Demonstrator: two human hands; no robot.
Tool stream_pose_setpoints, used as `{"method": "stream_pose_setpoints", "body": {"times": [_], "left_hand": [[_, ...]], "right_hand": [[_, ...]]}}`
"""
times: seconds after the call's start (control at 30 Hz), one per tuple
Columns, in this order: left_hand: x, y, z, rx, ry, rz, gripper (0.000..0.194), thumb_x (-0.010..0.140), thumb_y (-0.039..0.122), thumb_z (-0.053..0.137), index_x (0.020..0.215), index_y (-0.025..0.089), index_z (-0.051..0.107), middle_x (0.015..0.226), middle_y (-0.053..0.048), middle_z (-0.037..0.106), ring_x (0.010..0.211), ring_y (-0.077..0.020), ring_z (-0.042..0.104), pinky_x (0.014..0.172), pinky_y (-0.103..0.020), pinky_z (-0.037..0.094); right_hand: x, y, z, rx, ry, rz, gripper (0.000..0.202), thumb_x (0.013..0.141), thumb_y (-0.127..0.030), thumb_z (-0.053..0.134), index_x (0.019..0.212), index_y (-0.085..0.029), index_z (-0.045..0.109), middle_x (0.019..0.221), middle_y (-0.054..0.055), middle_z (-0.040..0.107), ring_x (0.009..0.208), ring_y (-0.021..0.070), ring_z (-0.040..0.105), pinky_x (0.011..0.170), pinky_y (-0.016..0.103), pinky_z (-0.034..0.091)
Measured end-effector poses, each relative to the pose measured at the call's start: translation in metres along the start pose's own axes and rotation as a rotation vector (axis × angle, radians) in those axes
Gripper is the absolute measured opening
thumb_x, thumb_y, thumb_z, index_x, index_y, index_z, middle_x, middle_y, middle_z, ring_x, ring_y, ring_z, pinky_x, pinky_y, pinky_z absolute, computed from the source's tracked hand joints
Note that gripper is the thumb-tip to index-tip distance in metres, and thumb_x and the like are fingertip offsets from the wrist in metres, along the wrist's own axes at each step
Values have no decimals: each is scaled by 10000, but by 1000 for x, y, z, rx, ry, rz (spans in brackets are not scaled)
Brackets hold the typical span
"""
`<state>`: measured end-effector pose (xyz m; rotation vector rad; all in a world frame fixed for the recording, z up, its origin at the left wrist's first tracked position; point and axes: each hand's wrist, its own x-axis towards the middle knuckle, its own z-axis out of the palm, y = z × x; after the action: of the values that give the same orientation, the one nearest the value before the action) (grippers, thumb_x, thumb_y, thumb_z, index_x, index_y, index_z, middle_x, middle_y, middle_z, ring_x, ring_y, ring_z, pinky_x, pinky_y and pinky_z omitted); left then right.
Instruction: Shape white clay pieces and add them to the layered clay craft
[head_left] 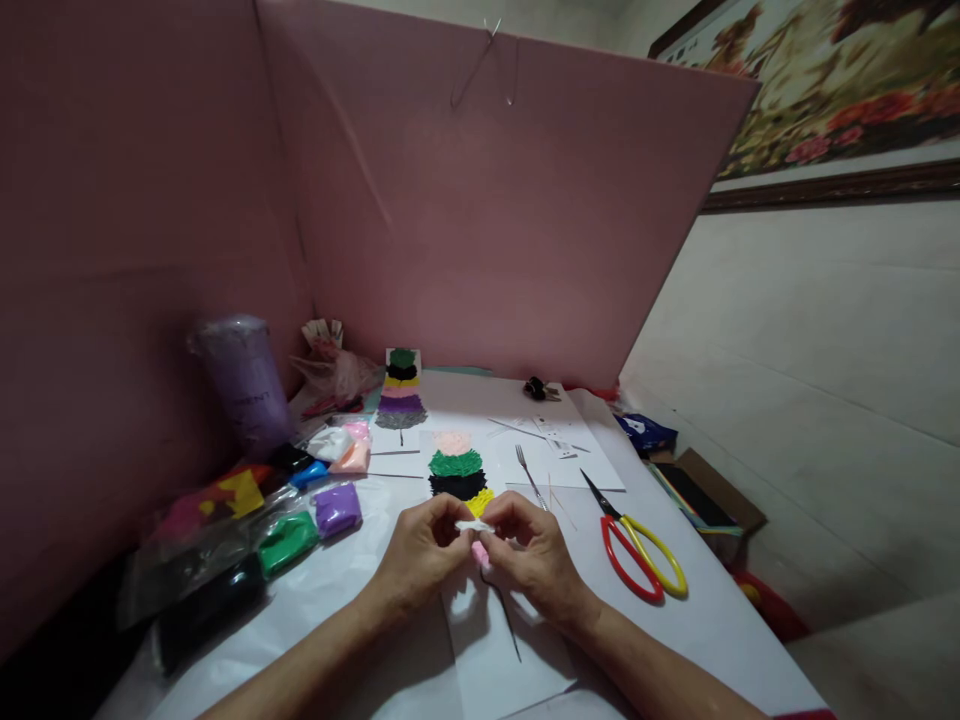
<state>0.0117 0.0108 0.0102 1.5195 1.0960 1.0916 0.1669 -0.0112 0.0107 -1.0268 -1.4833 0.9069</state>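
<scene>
On the card (484, 680), peach, green, black and yellow bands (456, 463) are laid; over its middle, white clay (472, 526) is pinched by left hand (424, 545) and right hand (538, 557); its near end is left uncovered.

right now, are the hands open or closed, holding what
Left hand: closed, pinching one end of the white piece.
Right hand: closed, pinching its other end.

A pink panel (480, 210) stands; a pale wall (817, 300) bears artwork (840, 105).
</scene>
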Motion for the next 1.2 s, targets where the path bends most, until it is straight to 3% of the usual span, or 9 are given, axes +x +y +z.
{"method": "stream_pose_setpoints", "body": {"times": [0.23,0.4,0.53,0.7,0.93,1.07,1.2], "left_hand": [[5,4,-1,-156,129,-131,112,624,240,644,640,145,588,517,43,519,425,-80,435,403,-192,334],[9,0,-8,-291,238,-149,149,614,244,693,650,131,601,525,51,522,406,-55,407,400,-181,319],[10,0,-13,-379,264,-155,239,614,291,743,759,134,636,577,43,561,426,-67,441,414,-195,354],[6,7,-14,-400,170,-172,255,616,342,778,700,126,673,574,19,557,461,-75,457,443,-202,371],[4,9,-10,-253,39,-38,240,629,332,784,798,161,773,924,-65,592,712,-137,579,545,-220,450],[4,1,-6,-336,-27,-133,434,651,326,782,1051,178,707,802,-36,640,555,-106,554,499,-231,439],[2,-1,-5,-382,-105,-174,331,694,367,754,902,112,713,679,-60,673,557,-142,596,508,-243,442]], "right_hand": [[7,2,-4,246,121,141,95,677,-189,668,688,-178,575,572,-50,539,464,95,495,458,221,426],[12,4,-9,304,272,201,104,645,-175,676,642,-171,572,511,-57,528,422,78,471,411,192,396],[14,7,-12,273,310,237,165,651,-250,723,675,-174,579,529,-53,525,416,83,461,365,190,376],[15,7,-13,228,274,221,285,659,-381,779,760,-167,620,603,-31,562,468,99,491,405,220,441],[10,8,-11,222,100,210,346,732,-472,730,821,-161,605,656,-19,575,438,90,504,361,208,410],[4,0,-9,250,1,190,321,744,-443,729,851,-172,594,687,-12,595,508,112,552,420,218,448],[0,-2,-6,227,-47,165,289,748,-396,733,877,-180,592,678,-20,590,523,115,548,450,225,444]]}}
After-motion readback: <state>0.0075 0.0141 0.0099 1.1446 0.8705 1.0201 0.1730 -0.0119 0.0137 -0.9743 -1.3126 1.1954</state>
